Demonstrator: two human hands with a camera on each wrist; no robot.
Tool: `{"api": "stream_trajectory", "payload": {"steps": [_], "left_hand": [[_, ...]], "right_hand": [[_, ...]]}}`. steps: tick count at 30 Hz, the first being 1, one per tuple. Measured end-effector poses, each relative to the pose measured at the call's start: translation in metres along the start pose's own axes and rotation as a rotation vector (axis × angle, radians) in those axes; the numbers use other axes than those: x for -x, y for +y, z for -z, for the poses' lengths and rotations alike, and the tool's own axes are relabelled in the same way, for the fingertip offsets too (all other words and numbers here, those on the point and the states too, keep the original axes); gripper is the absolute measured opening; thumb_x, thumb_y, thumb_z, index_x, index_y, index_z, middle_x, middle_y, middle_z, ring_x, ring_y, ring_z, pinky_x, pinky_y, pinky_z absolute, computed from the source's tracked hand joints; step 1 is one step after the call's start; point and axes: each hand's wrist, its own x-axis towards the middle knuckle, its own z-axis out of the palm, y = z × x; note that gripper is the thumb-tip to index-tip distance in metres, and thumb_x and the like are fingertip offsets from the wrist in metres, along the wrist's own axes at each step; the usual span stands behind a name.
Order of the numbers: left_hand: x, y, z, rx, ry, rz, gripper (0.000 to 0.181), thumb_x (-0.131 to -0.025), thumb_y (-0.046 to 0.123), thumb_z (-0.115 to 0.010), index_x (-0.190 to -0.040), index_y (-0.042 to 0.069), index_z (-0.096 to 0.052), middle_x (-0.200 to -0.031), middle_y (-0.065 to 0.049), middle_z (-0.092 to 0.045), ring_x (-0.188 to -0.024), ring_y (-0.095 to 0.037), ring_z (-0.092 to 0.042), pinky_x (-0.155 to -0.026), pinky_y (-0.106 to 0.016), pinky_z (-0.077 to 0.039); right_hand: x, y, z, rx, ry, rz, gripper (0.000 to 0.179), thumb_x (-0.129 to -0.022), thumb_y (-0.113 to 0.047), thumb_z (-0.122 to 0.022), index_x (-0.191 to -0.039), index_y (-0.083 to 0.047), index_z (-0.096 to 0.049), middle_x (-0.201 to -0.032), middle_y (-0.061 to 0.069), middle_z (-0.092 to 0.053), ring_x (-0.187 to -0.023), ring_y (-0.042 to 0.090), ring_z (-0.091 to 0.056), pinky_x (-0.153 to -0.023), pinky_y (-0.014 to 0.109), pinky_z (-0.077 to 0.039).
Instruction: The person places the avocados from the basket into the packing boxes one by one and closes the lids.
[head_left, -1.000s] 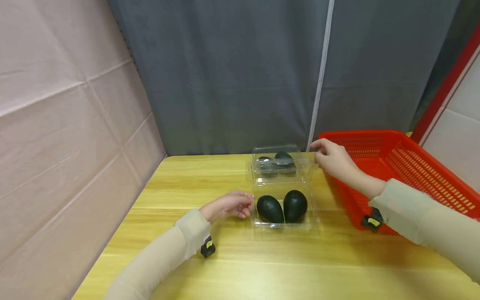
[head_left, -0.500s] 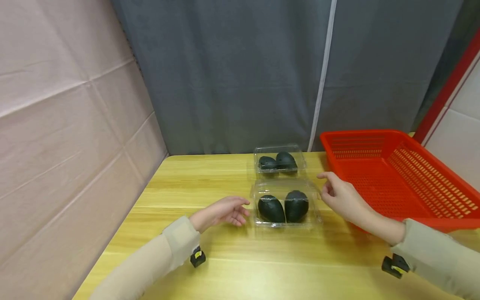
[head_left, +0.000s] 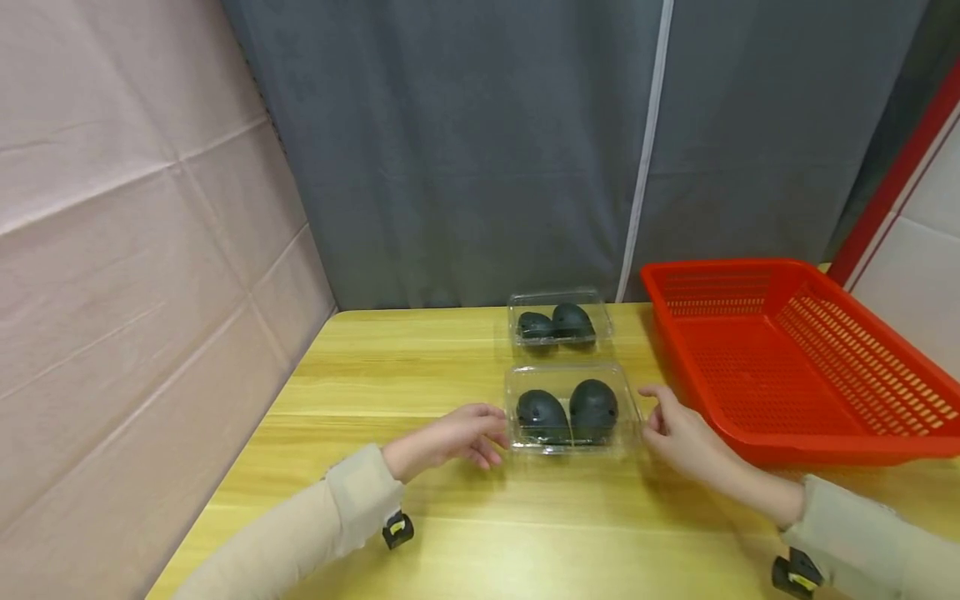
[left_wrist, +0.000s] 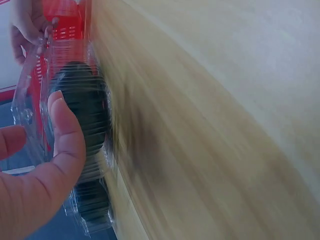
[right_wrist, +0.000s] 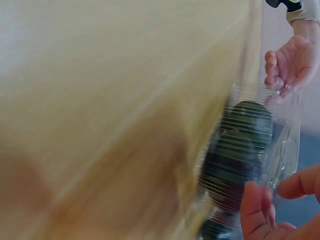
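A clear plastic clamshell container (head_left: 573, 454) stands on the wooden table, with two dark green avocados (head_left: 543, 415) side by side inside. Its hinged lid (right_wrist: 289, 145) hangs over the avocados, tilted and not flat against the base. My right hand (head_left: 686, 437) is at the container's right side, thumb and index finger pinching the lid's edge. At the left side, my left hand (head_left: 461, 435) has its loosely bent fingers at the container wall; in the left wrist view its thumb (left_wrist: 67, 130) lies along the wall and a fingertip stands near the lid.
Behind it sits a second clear clamshell (head_left: 558, 296), also holding two avocados. A red slotted plastic basket (head_left: 817, 446) stands on the right of the table (head_left: 390, 350). A grey curtain (head_left: 450, 167) hangs at the back, a pale cloth wall (head_left: 142, 292) at the left.
The lid has swung from standing up at the back down over the front avocados. My right hand has come down and toward me with it. My left hand drew back slightly, then returned to the container.
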Motion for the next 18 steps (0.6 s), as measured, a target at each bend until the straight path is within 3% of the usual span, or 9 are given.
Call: {"api": "stream_trajectory", "payload": {"steps": [4,7,13,18], "left_hand": [[0.0,0.0,-0.004,0.006,-0.008,0.004,0.057,-0.086,0.012,-0.053,-0.134,-0.008,-0.028,-0.097,-0.018,-0.061,-0.059,-0.012,-0.058,-0.054,-0.02,-0.05],[0.0,-0.002,-0.006,0.013,-0.012,0.004,0.057,-0.086,0.01,-0.052,-0.134,-0.008,-0.028,-0.095,-0.019,-0.062,-0.058,-0.011,-0.058,-0.053,-0.019,-0.049],[-0.002,-0.004,-0.011,0.036,-0.012,0.01,0.06,-0.085,0.007,-0.05,-0.136,-0.009,-0.023,-0.091,-0.018,-0.062,-0.057,-0.012,-0.058,-0.052,-0.019,-0.049],[-0.004,-0.001,-0.015,0.059,-0.019,0.01,0.052,-0.084,0.004,-0.048,-0.131,-0.008,-0.029,-0.089,-0.019,-0.063,-0.056,-0.011,-0.059,-0.051,-0.019,-0.05]], "right_hand": [[0.002,0.004,-0.003,-0.057,-0.069,-0.092,0.049,-0.083,-0.005,-0.053,-0.127,0.007,-0.034,-0.071,0.002,-0.048,-0.054,0.01,-0.04,-0.048,0.024,-0.035],[0.001,0.006,-0.003,-0.157,-0.14,-0.196,0.055,-0.086,-0.012,-0.052,-0.132,0.007,-0.028,-0.074,0.005,-0.049,-0.051,0.013,-0.041,-0.045,0.026,-0.038],[-0.003,0.012,-0.008,-0.474,-0.271,-0.37,0.06,-0.086,-0.014,-0.045,-0.135,0.007,-0.018,-0.075,0.007,-0.053,-0.05,0.015,-0.048,-0.048,0.03,-0.047],[-0.008,0.014,-0.011,-0.762,-0.416,-0.387,0.065,-0.085,-0.008,-0.036,-0.138,0.008,-0.001,-0.07,0.002,-0.056,-0.052,0.01,-0.053,-0.052,0.025,-0.049]]}}
